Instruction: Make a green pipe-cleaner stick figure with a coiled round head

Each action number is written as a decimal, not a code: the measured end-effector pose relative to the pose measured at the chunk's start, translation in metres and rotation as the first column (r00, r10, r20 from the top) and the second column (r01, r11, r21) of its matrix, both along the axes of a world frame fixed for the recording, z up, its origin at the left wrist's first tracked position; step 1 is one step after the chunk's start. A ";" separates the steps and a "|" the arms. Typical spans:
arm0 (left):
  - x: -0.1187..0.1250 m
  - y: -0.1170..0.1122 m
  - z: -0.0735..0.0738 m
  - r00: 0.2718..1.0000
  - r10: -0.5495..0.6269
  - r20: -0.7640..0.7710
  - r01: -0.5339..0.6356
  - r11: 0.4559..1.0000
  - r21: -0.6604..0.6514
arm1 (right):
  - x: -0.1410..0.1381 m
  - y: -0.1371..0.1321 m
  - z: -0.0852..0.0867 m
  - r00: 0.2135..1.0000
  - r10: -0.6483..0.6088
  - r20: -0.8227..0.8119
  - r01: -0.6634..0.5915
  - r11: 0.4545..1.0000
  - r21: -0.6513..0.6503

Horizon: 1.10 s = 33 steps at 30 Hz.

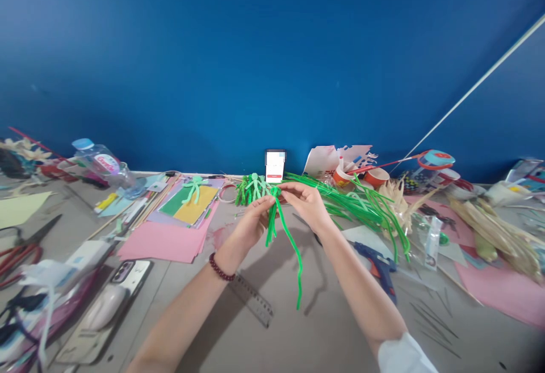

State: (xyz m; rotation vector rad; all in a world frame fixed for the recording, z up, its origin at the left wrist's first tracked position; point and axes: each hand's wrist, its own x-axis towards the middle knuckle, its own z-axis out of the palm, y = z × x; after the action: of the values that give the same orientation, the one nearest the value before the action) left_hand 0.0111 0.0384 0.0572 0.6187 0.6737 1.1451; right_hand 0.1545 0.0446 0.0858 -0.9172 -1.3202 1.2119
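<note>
Both hands meet above the grey table [298,333] on a green pipe cleaner [286,235]. My left hand [252,222], with a dark red bead bracelet at the wrist, pinches its top from the left. From the right, my right hand [307,205] pinches the same twisted top. Two strands hang down from the pinch, the longer one ending near the table. Just behind the hands lies a small light green pipe-cleaner figure [255,187].
A pile of green pipe cleaners [361,205] lies right of the hands, a blue glue gun [378,265] below it. Coloured paper [187,205], a ruler [253,299], a phone [128,273], scissors [25,245] and a water bottle [104,163] lie to the left. Dried husks [498,234] are at far right.
</note>
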 end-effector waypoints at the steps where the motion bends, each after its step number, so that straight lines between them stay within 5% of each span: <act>1: 0.000 -0.001 0.000 1.000 -0.010 0.002 0.010 1.000 -0.005 | 0.000 0.000 0.000 1.000 0.008 -0.008 -0.008 1.000 -0.002; 22: 0.002 -0.004 0.003 0.938 -0.267 0.222 0.281 0.959 -0.034 | 0.010 -0.002 0.008 0.992 0.119 0.036 -0.117 0.992 -0.052; 33: 0.006 -0.007 0.007 0.999 -0.030 0.012 0.030 0.999 -0.032 | 0.010 0.000 0.006 0.994 0.105 0.006 -0.105 0.994 -0.043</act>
State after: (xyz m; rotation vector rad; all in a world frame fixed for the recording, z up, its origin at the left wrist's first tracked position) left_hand 0.0167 0.0317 0.0642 0.5931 0.6694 1.1074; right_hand 0.1645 0.0443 0.0915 -0.8929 -1.3683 1.3230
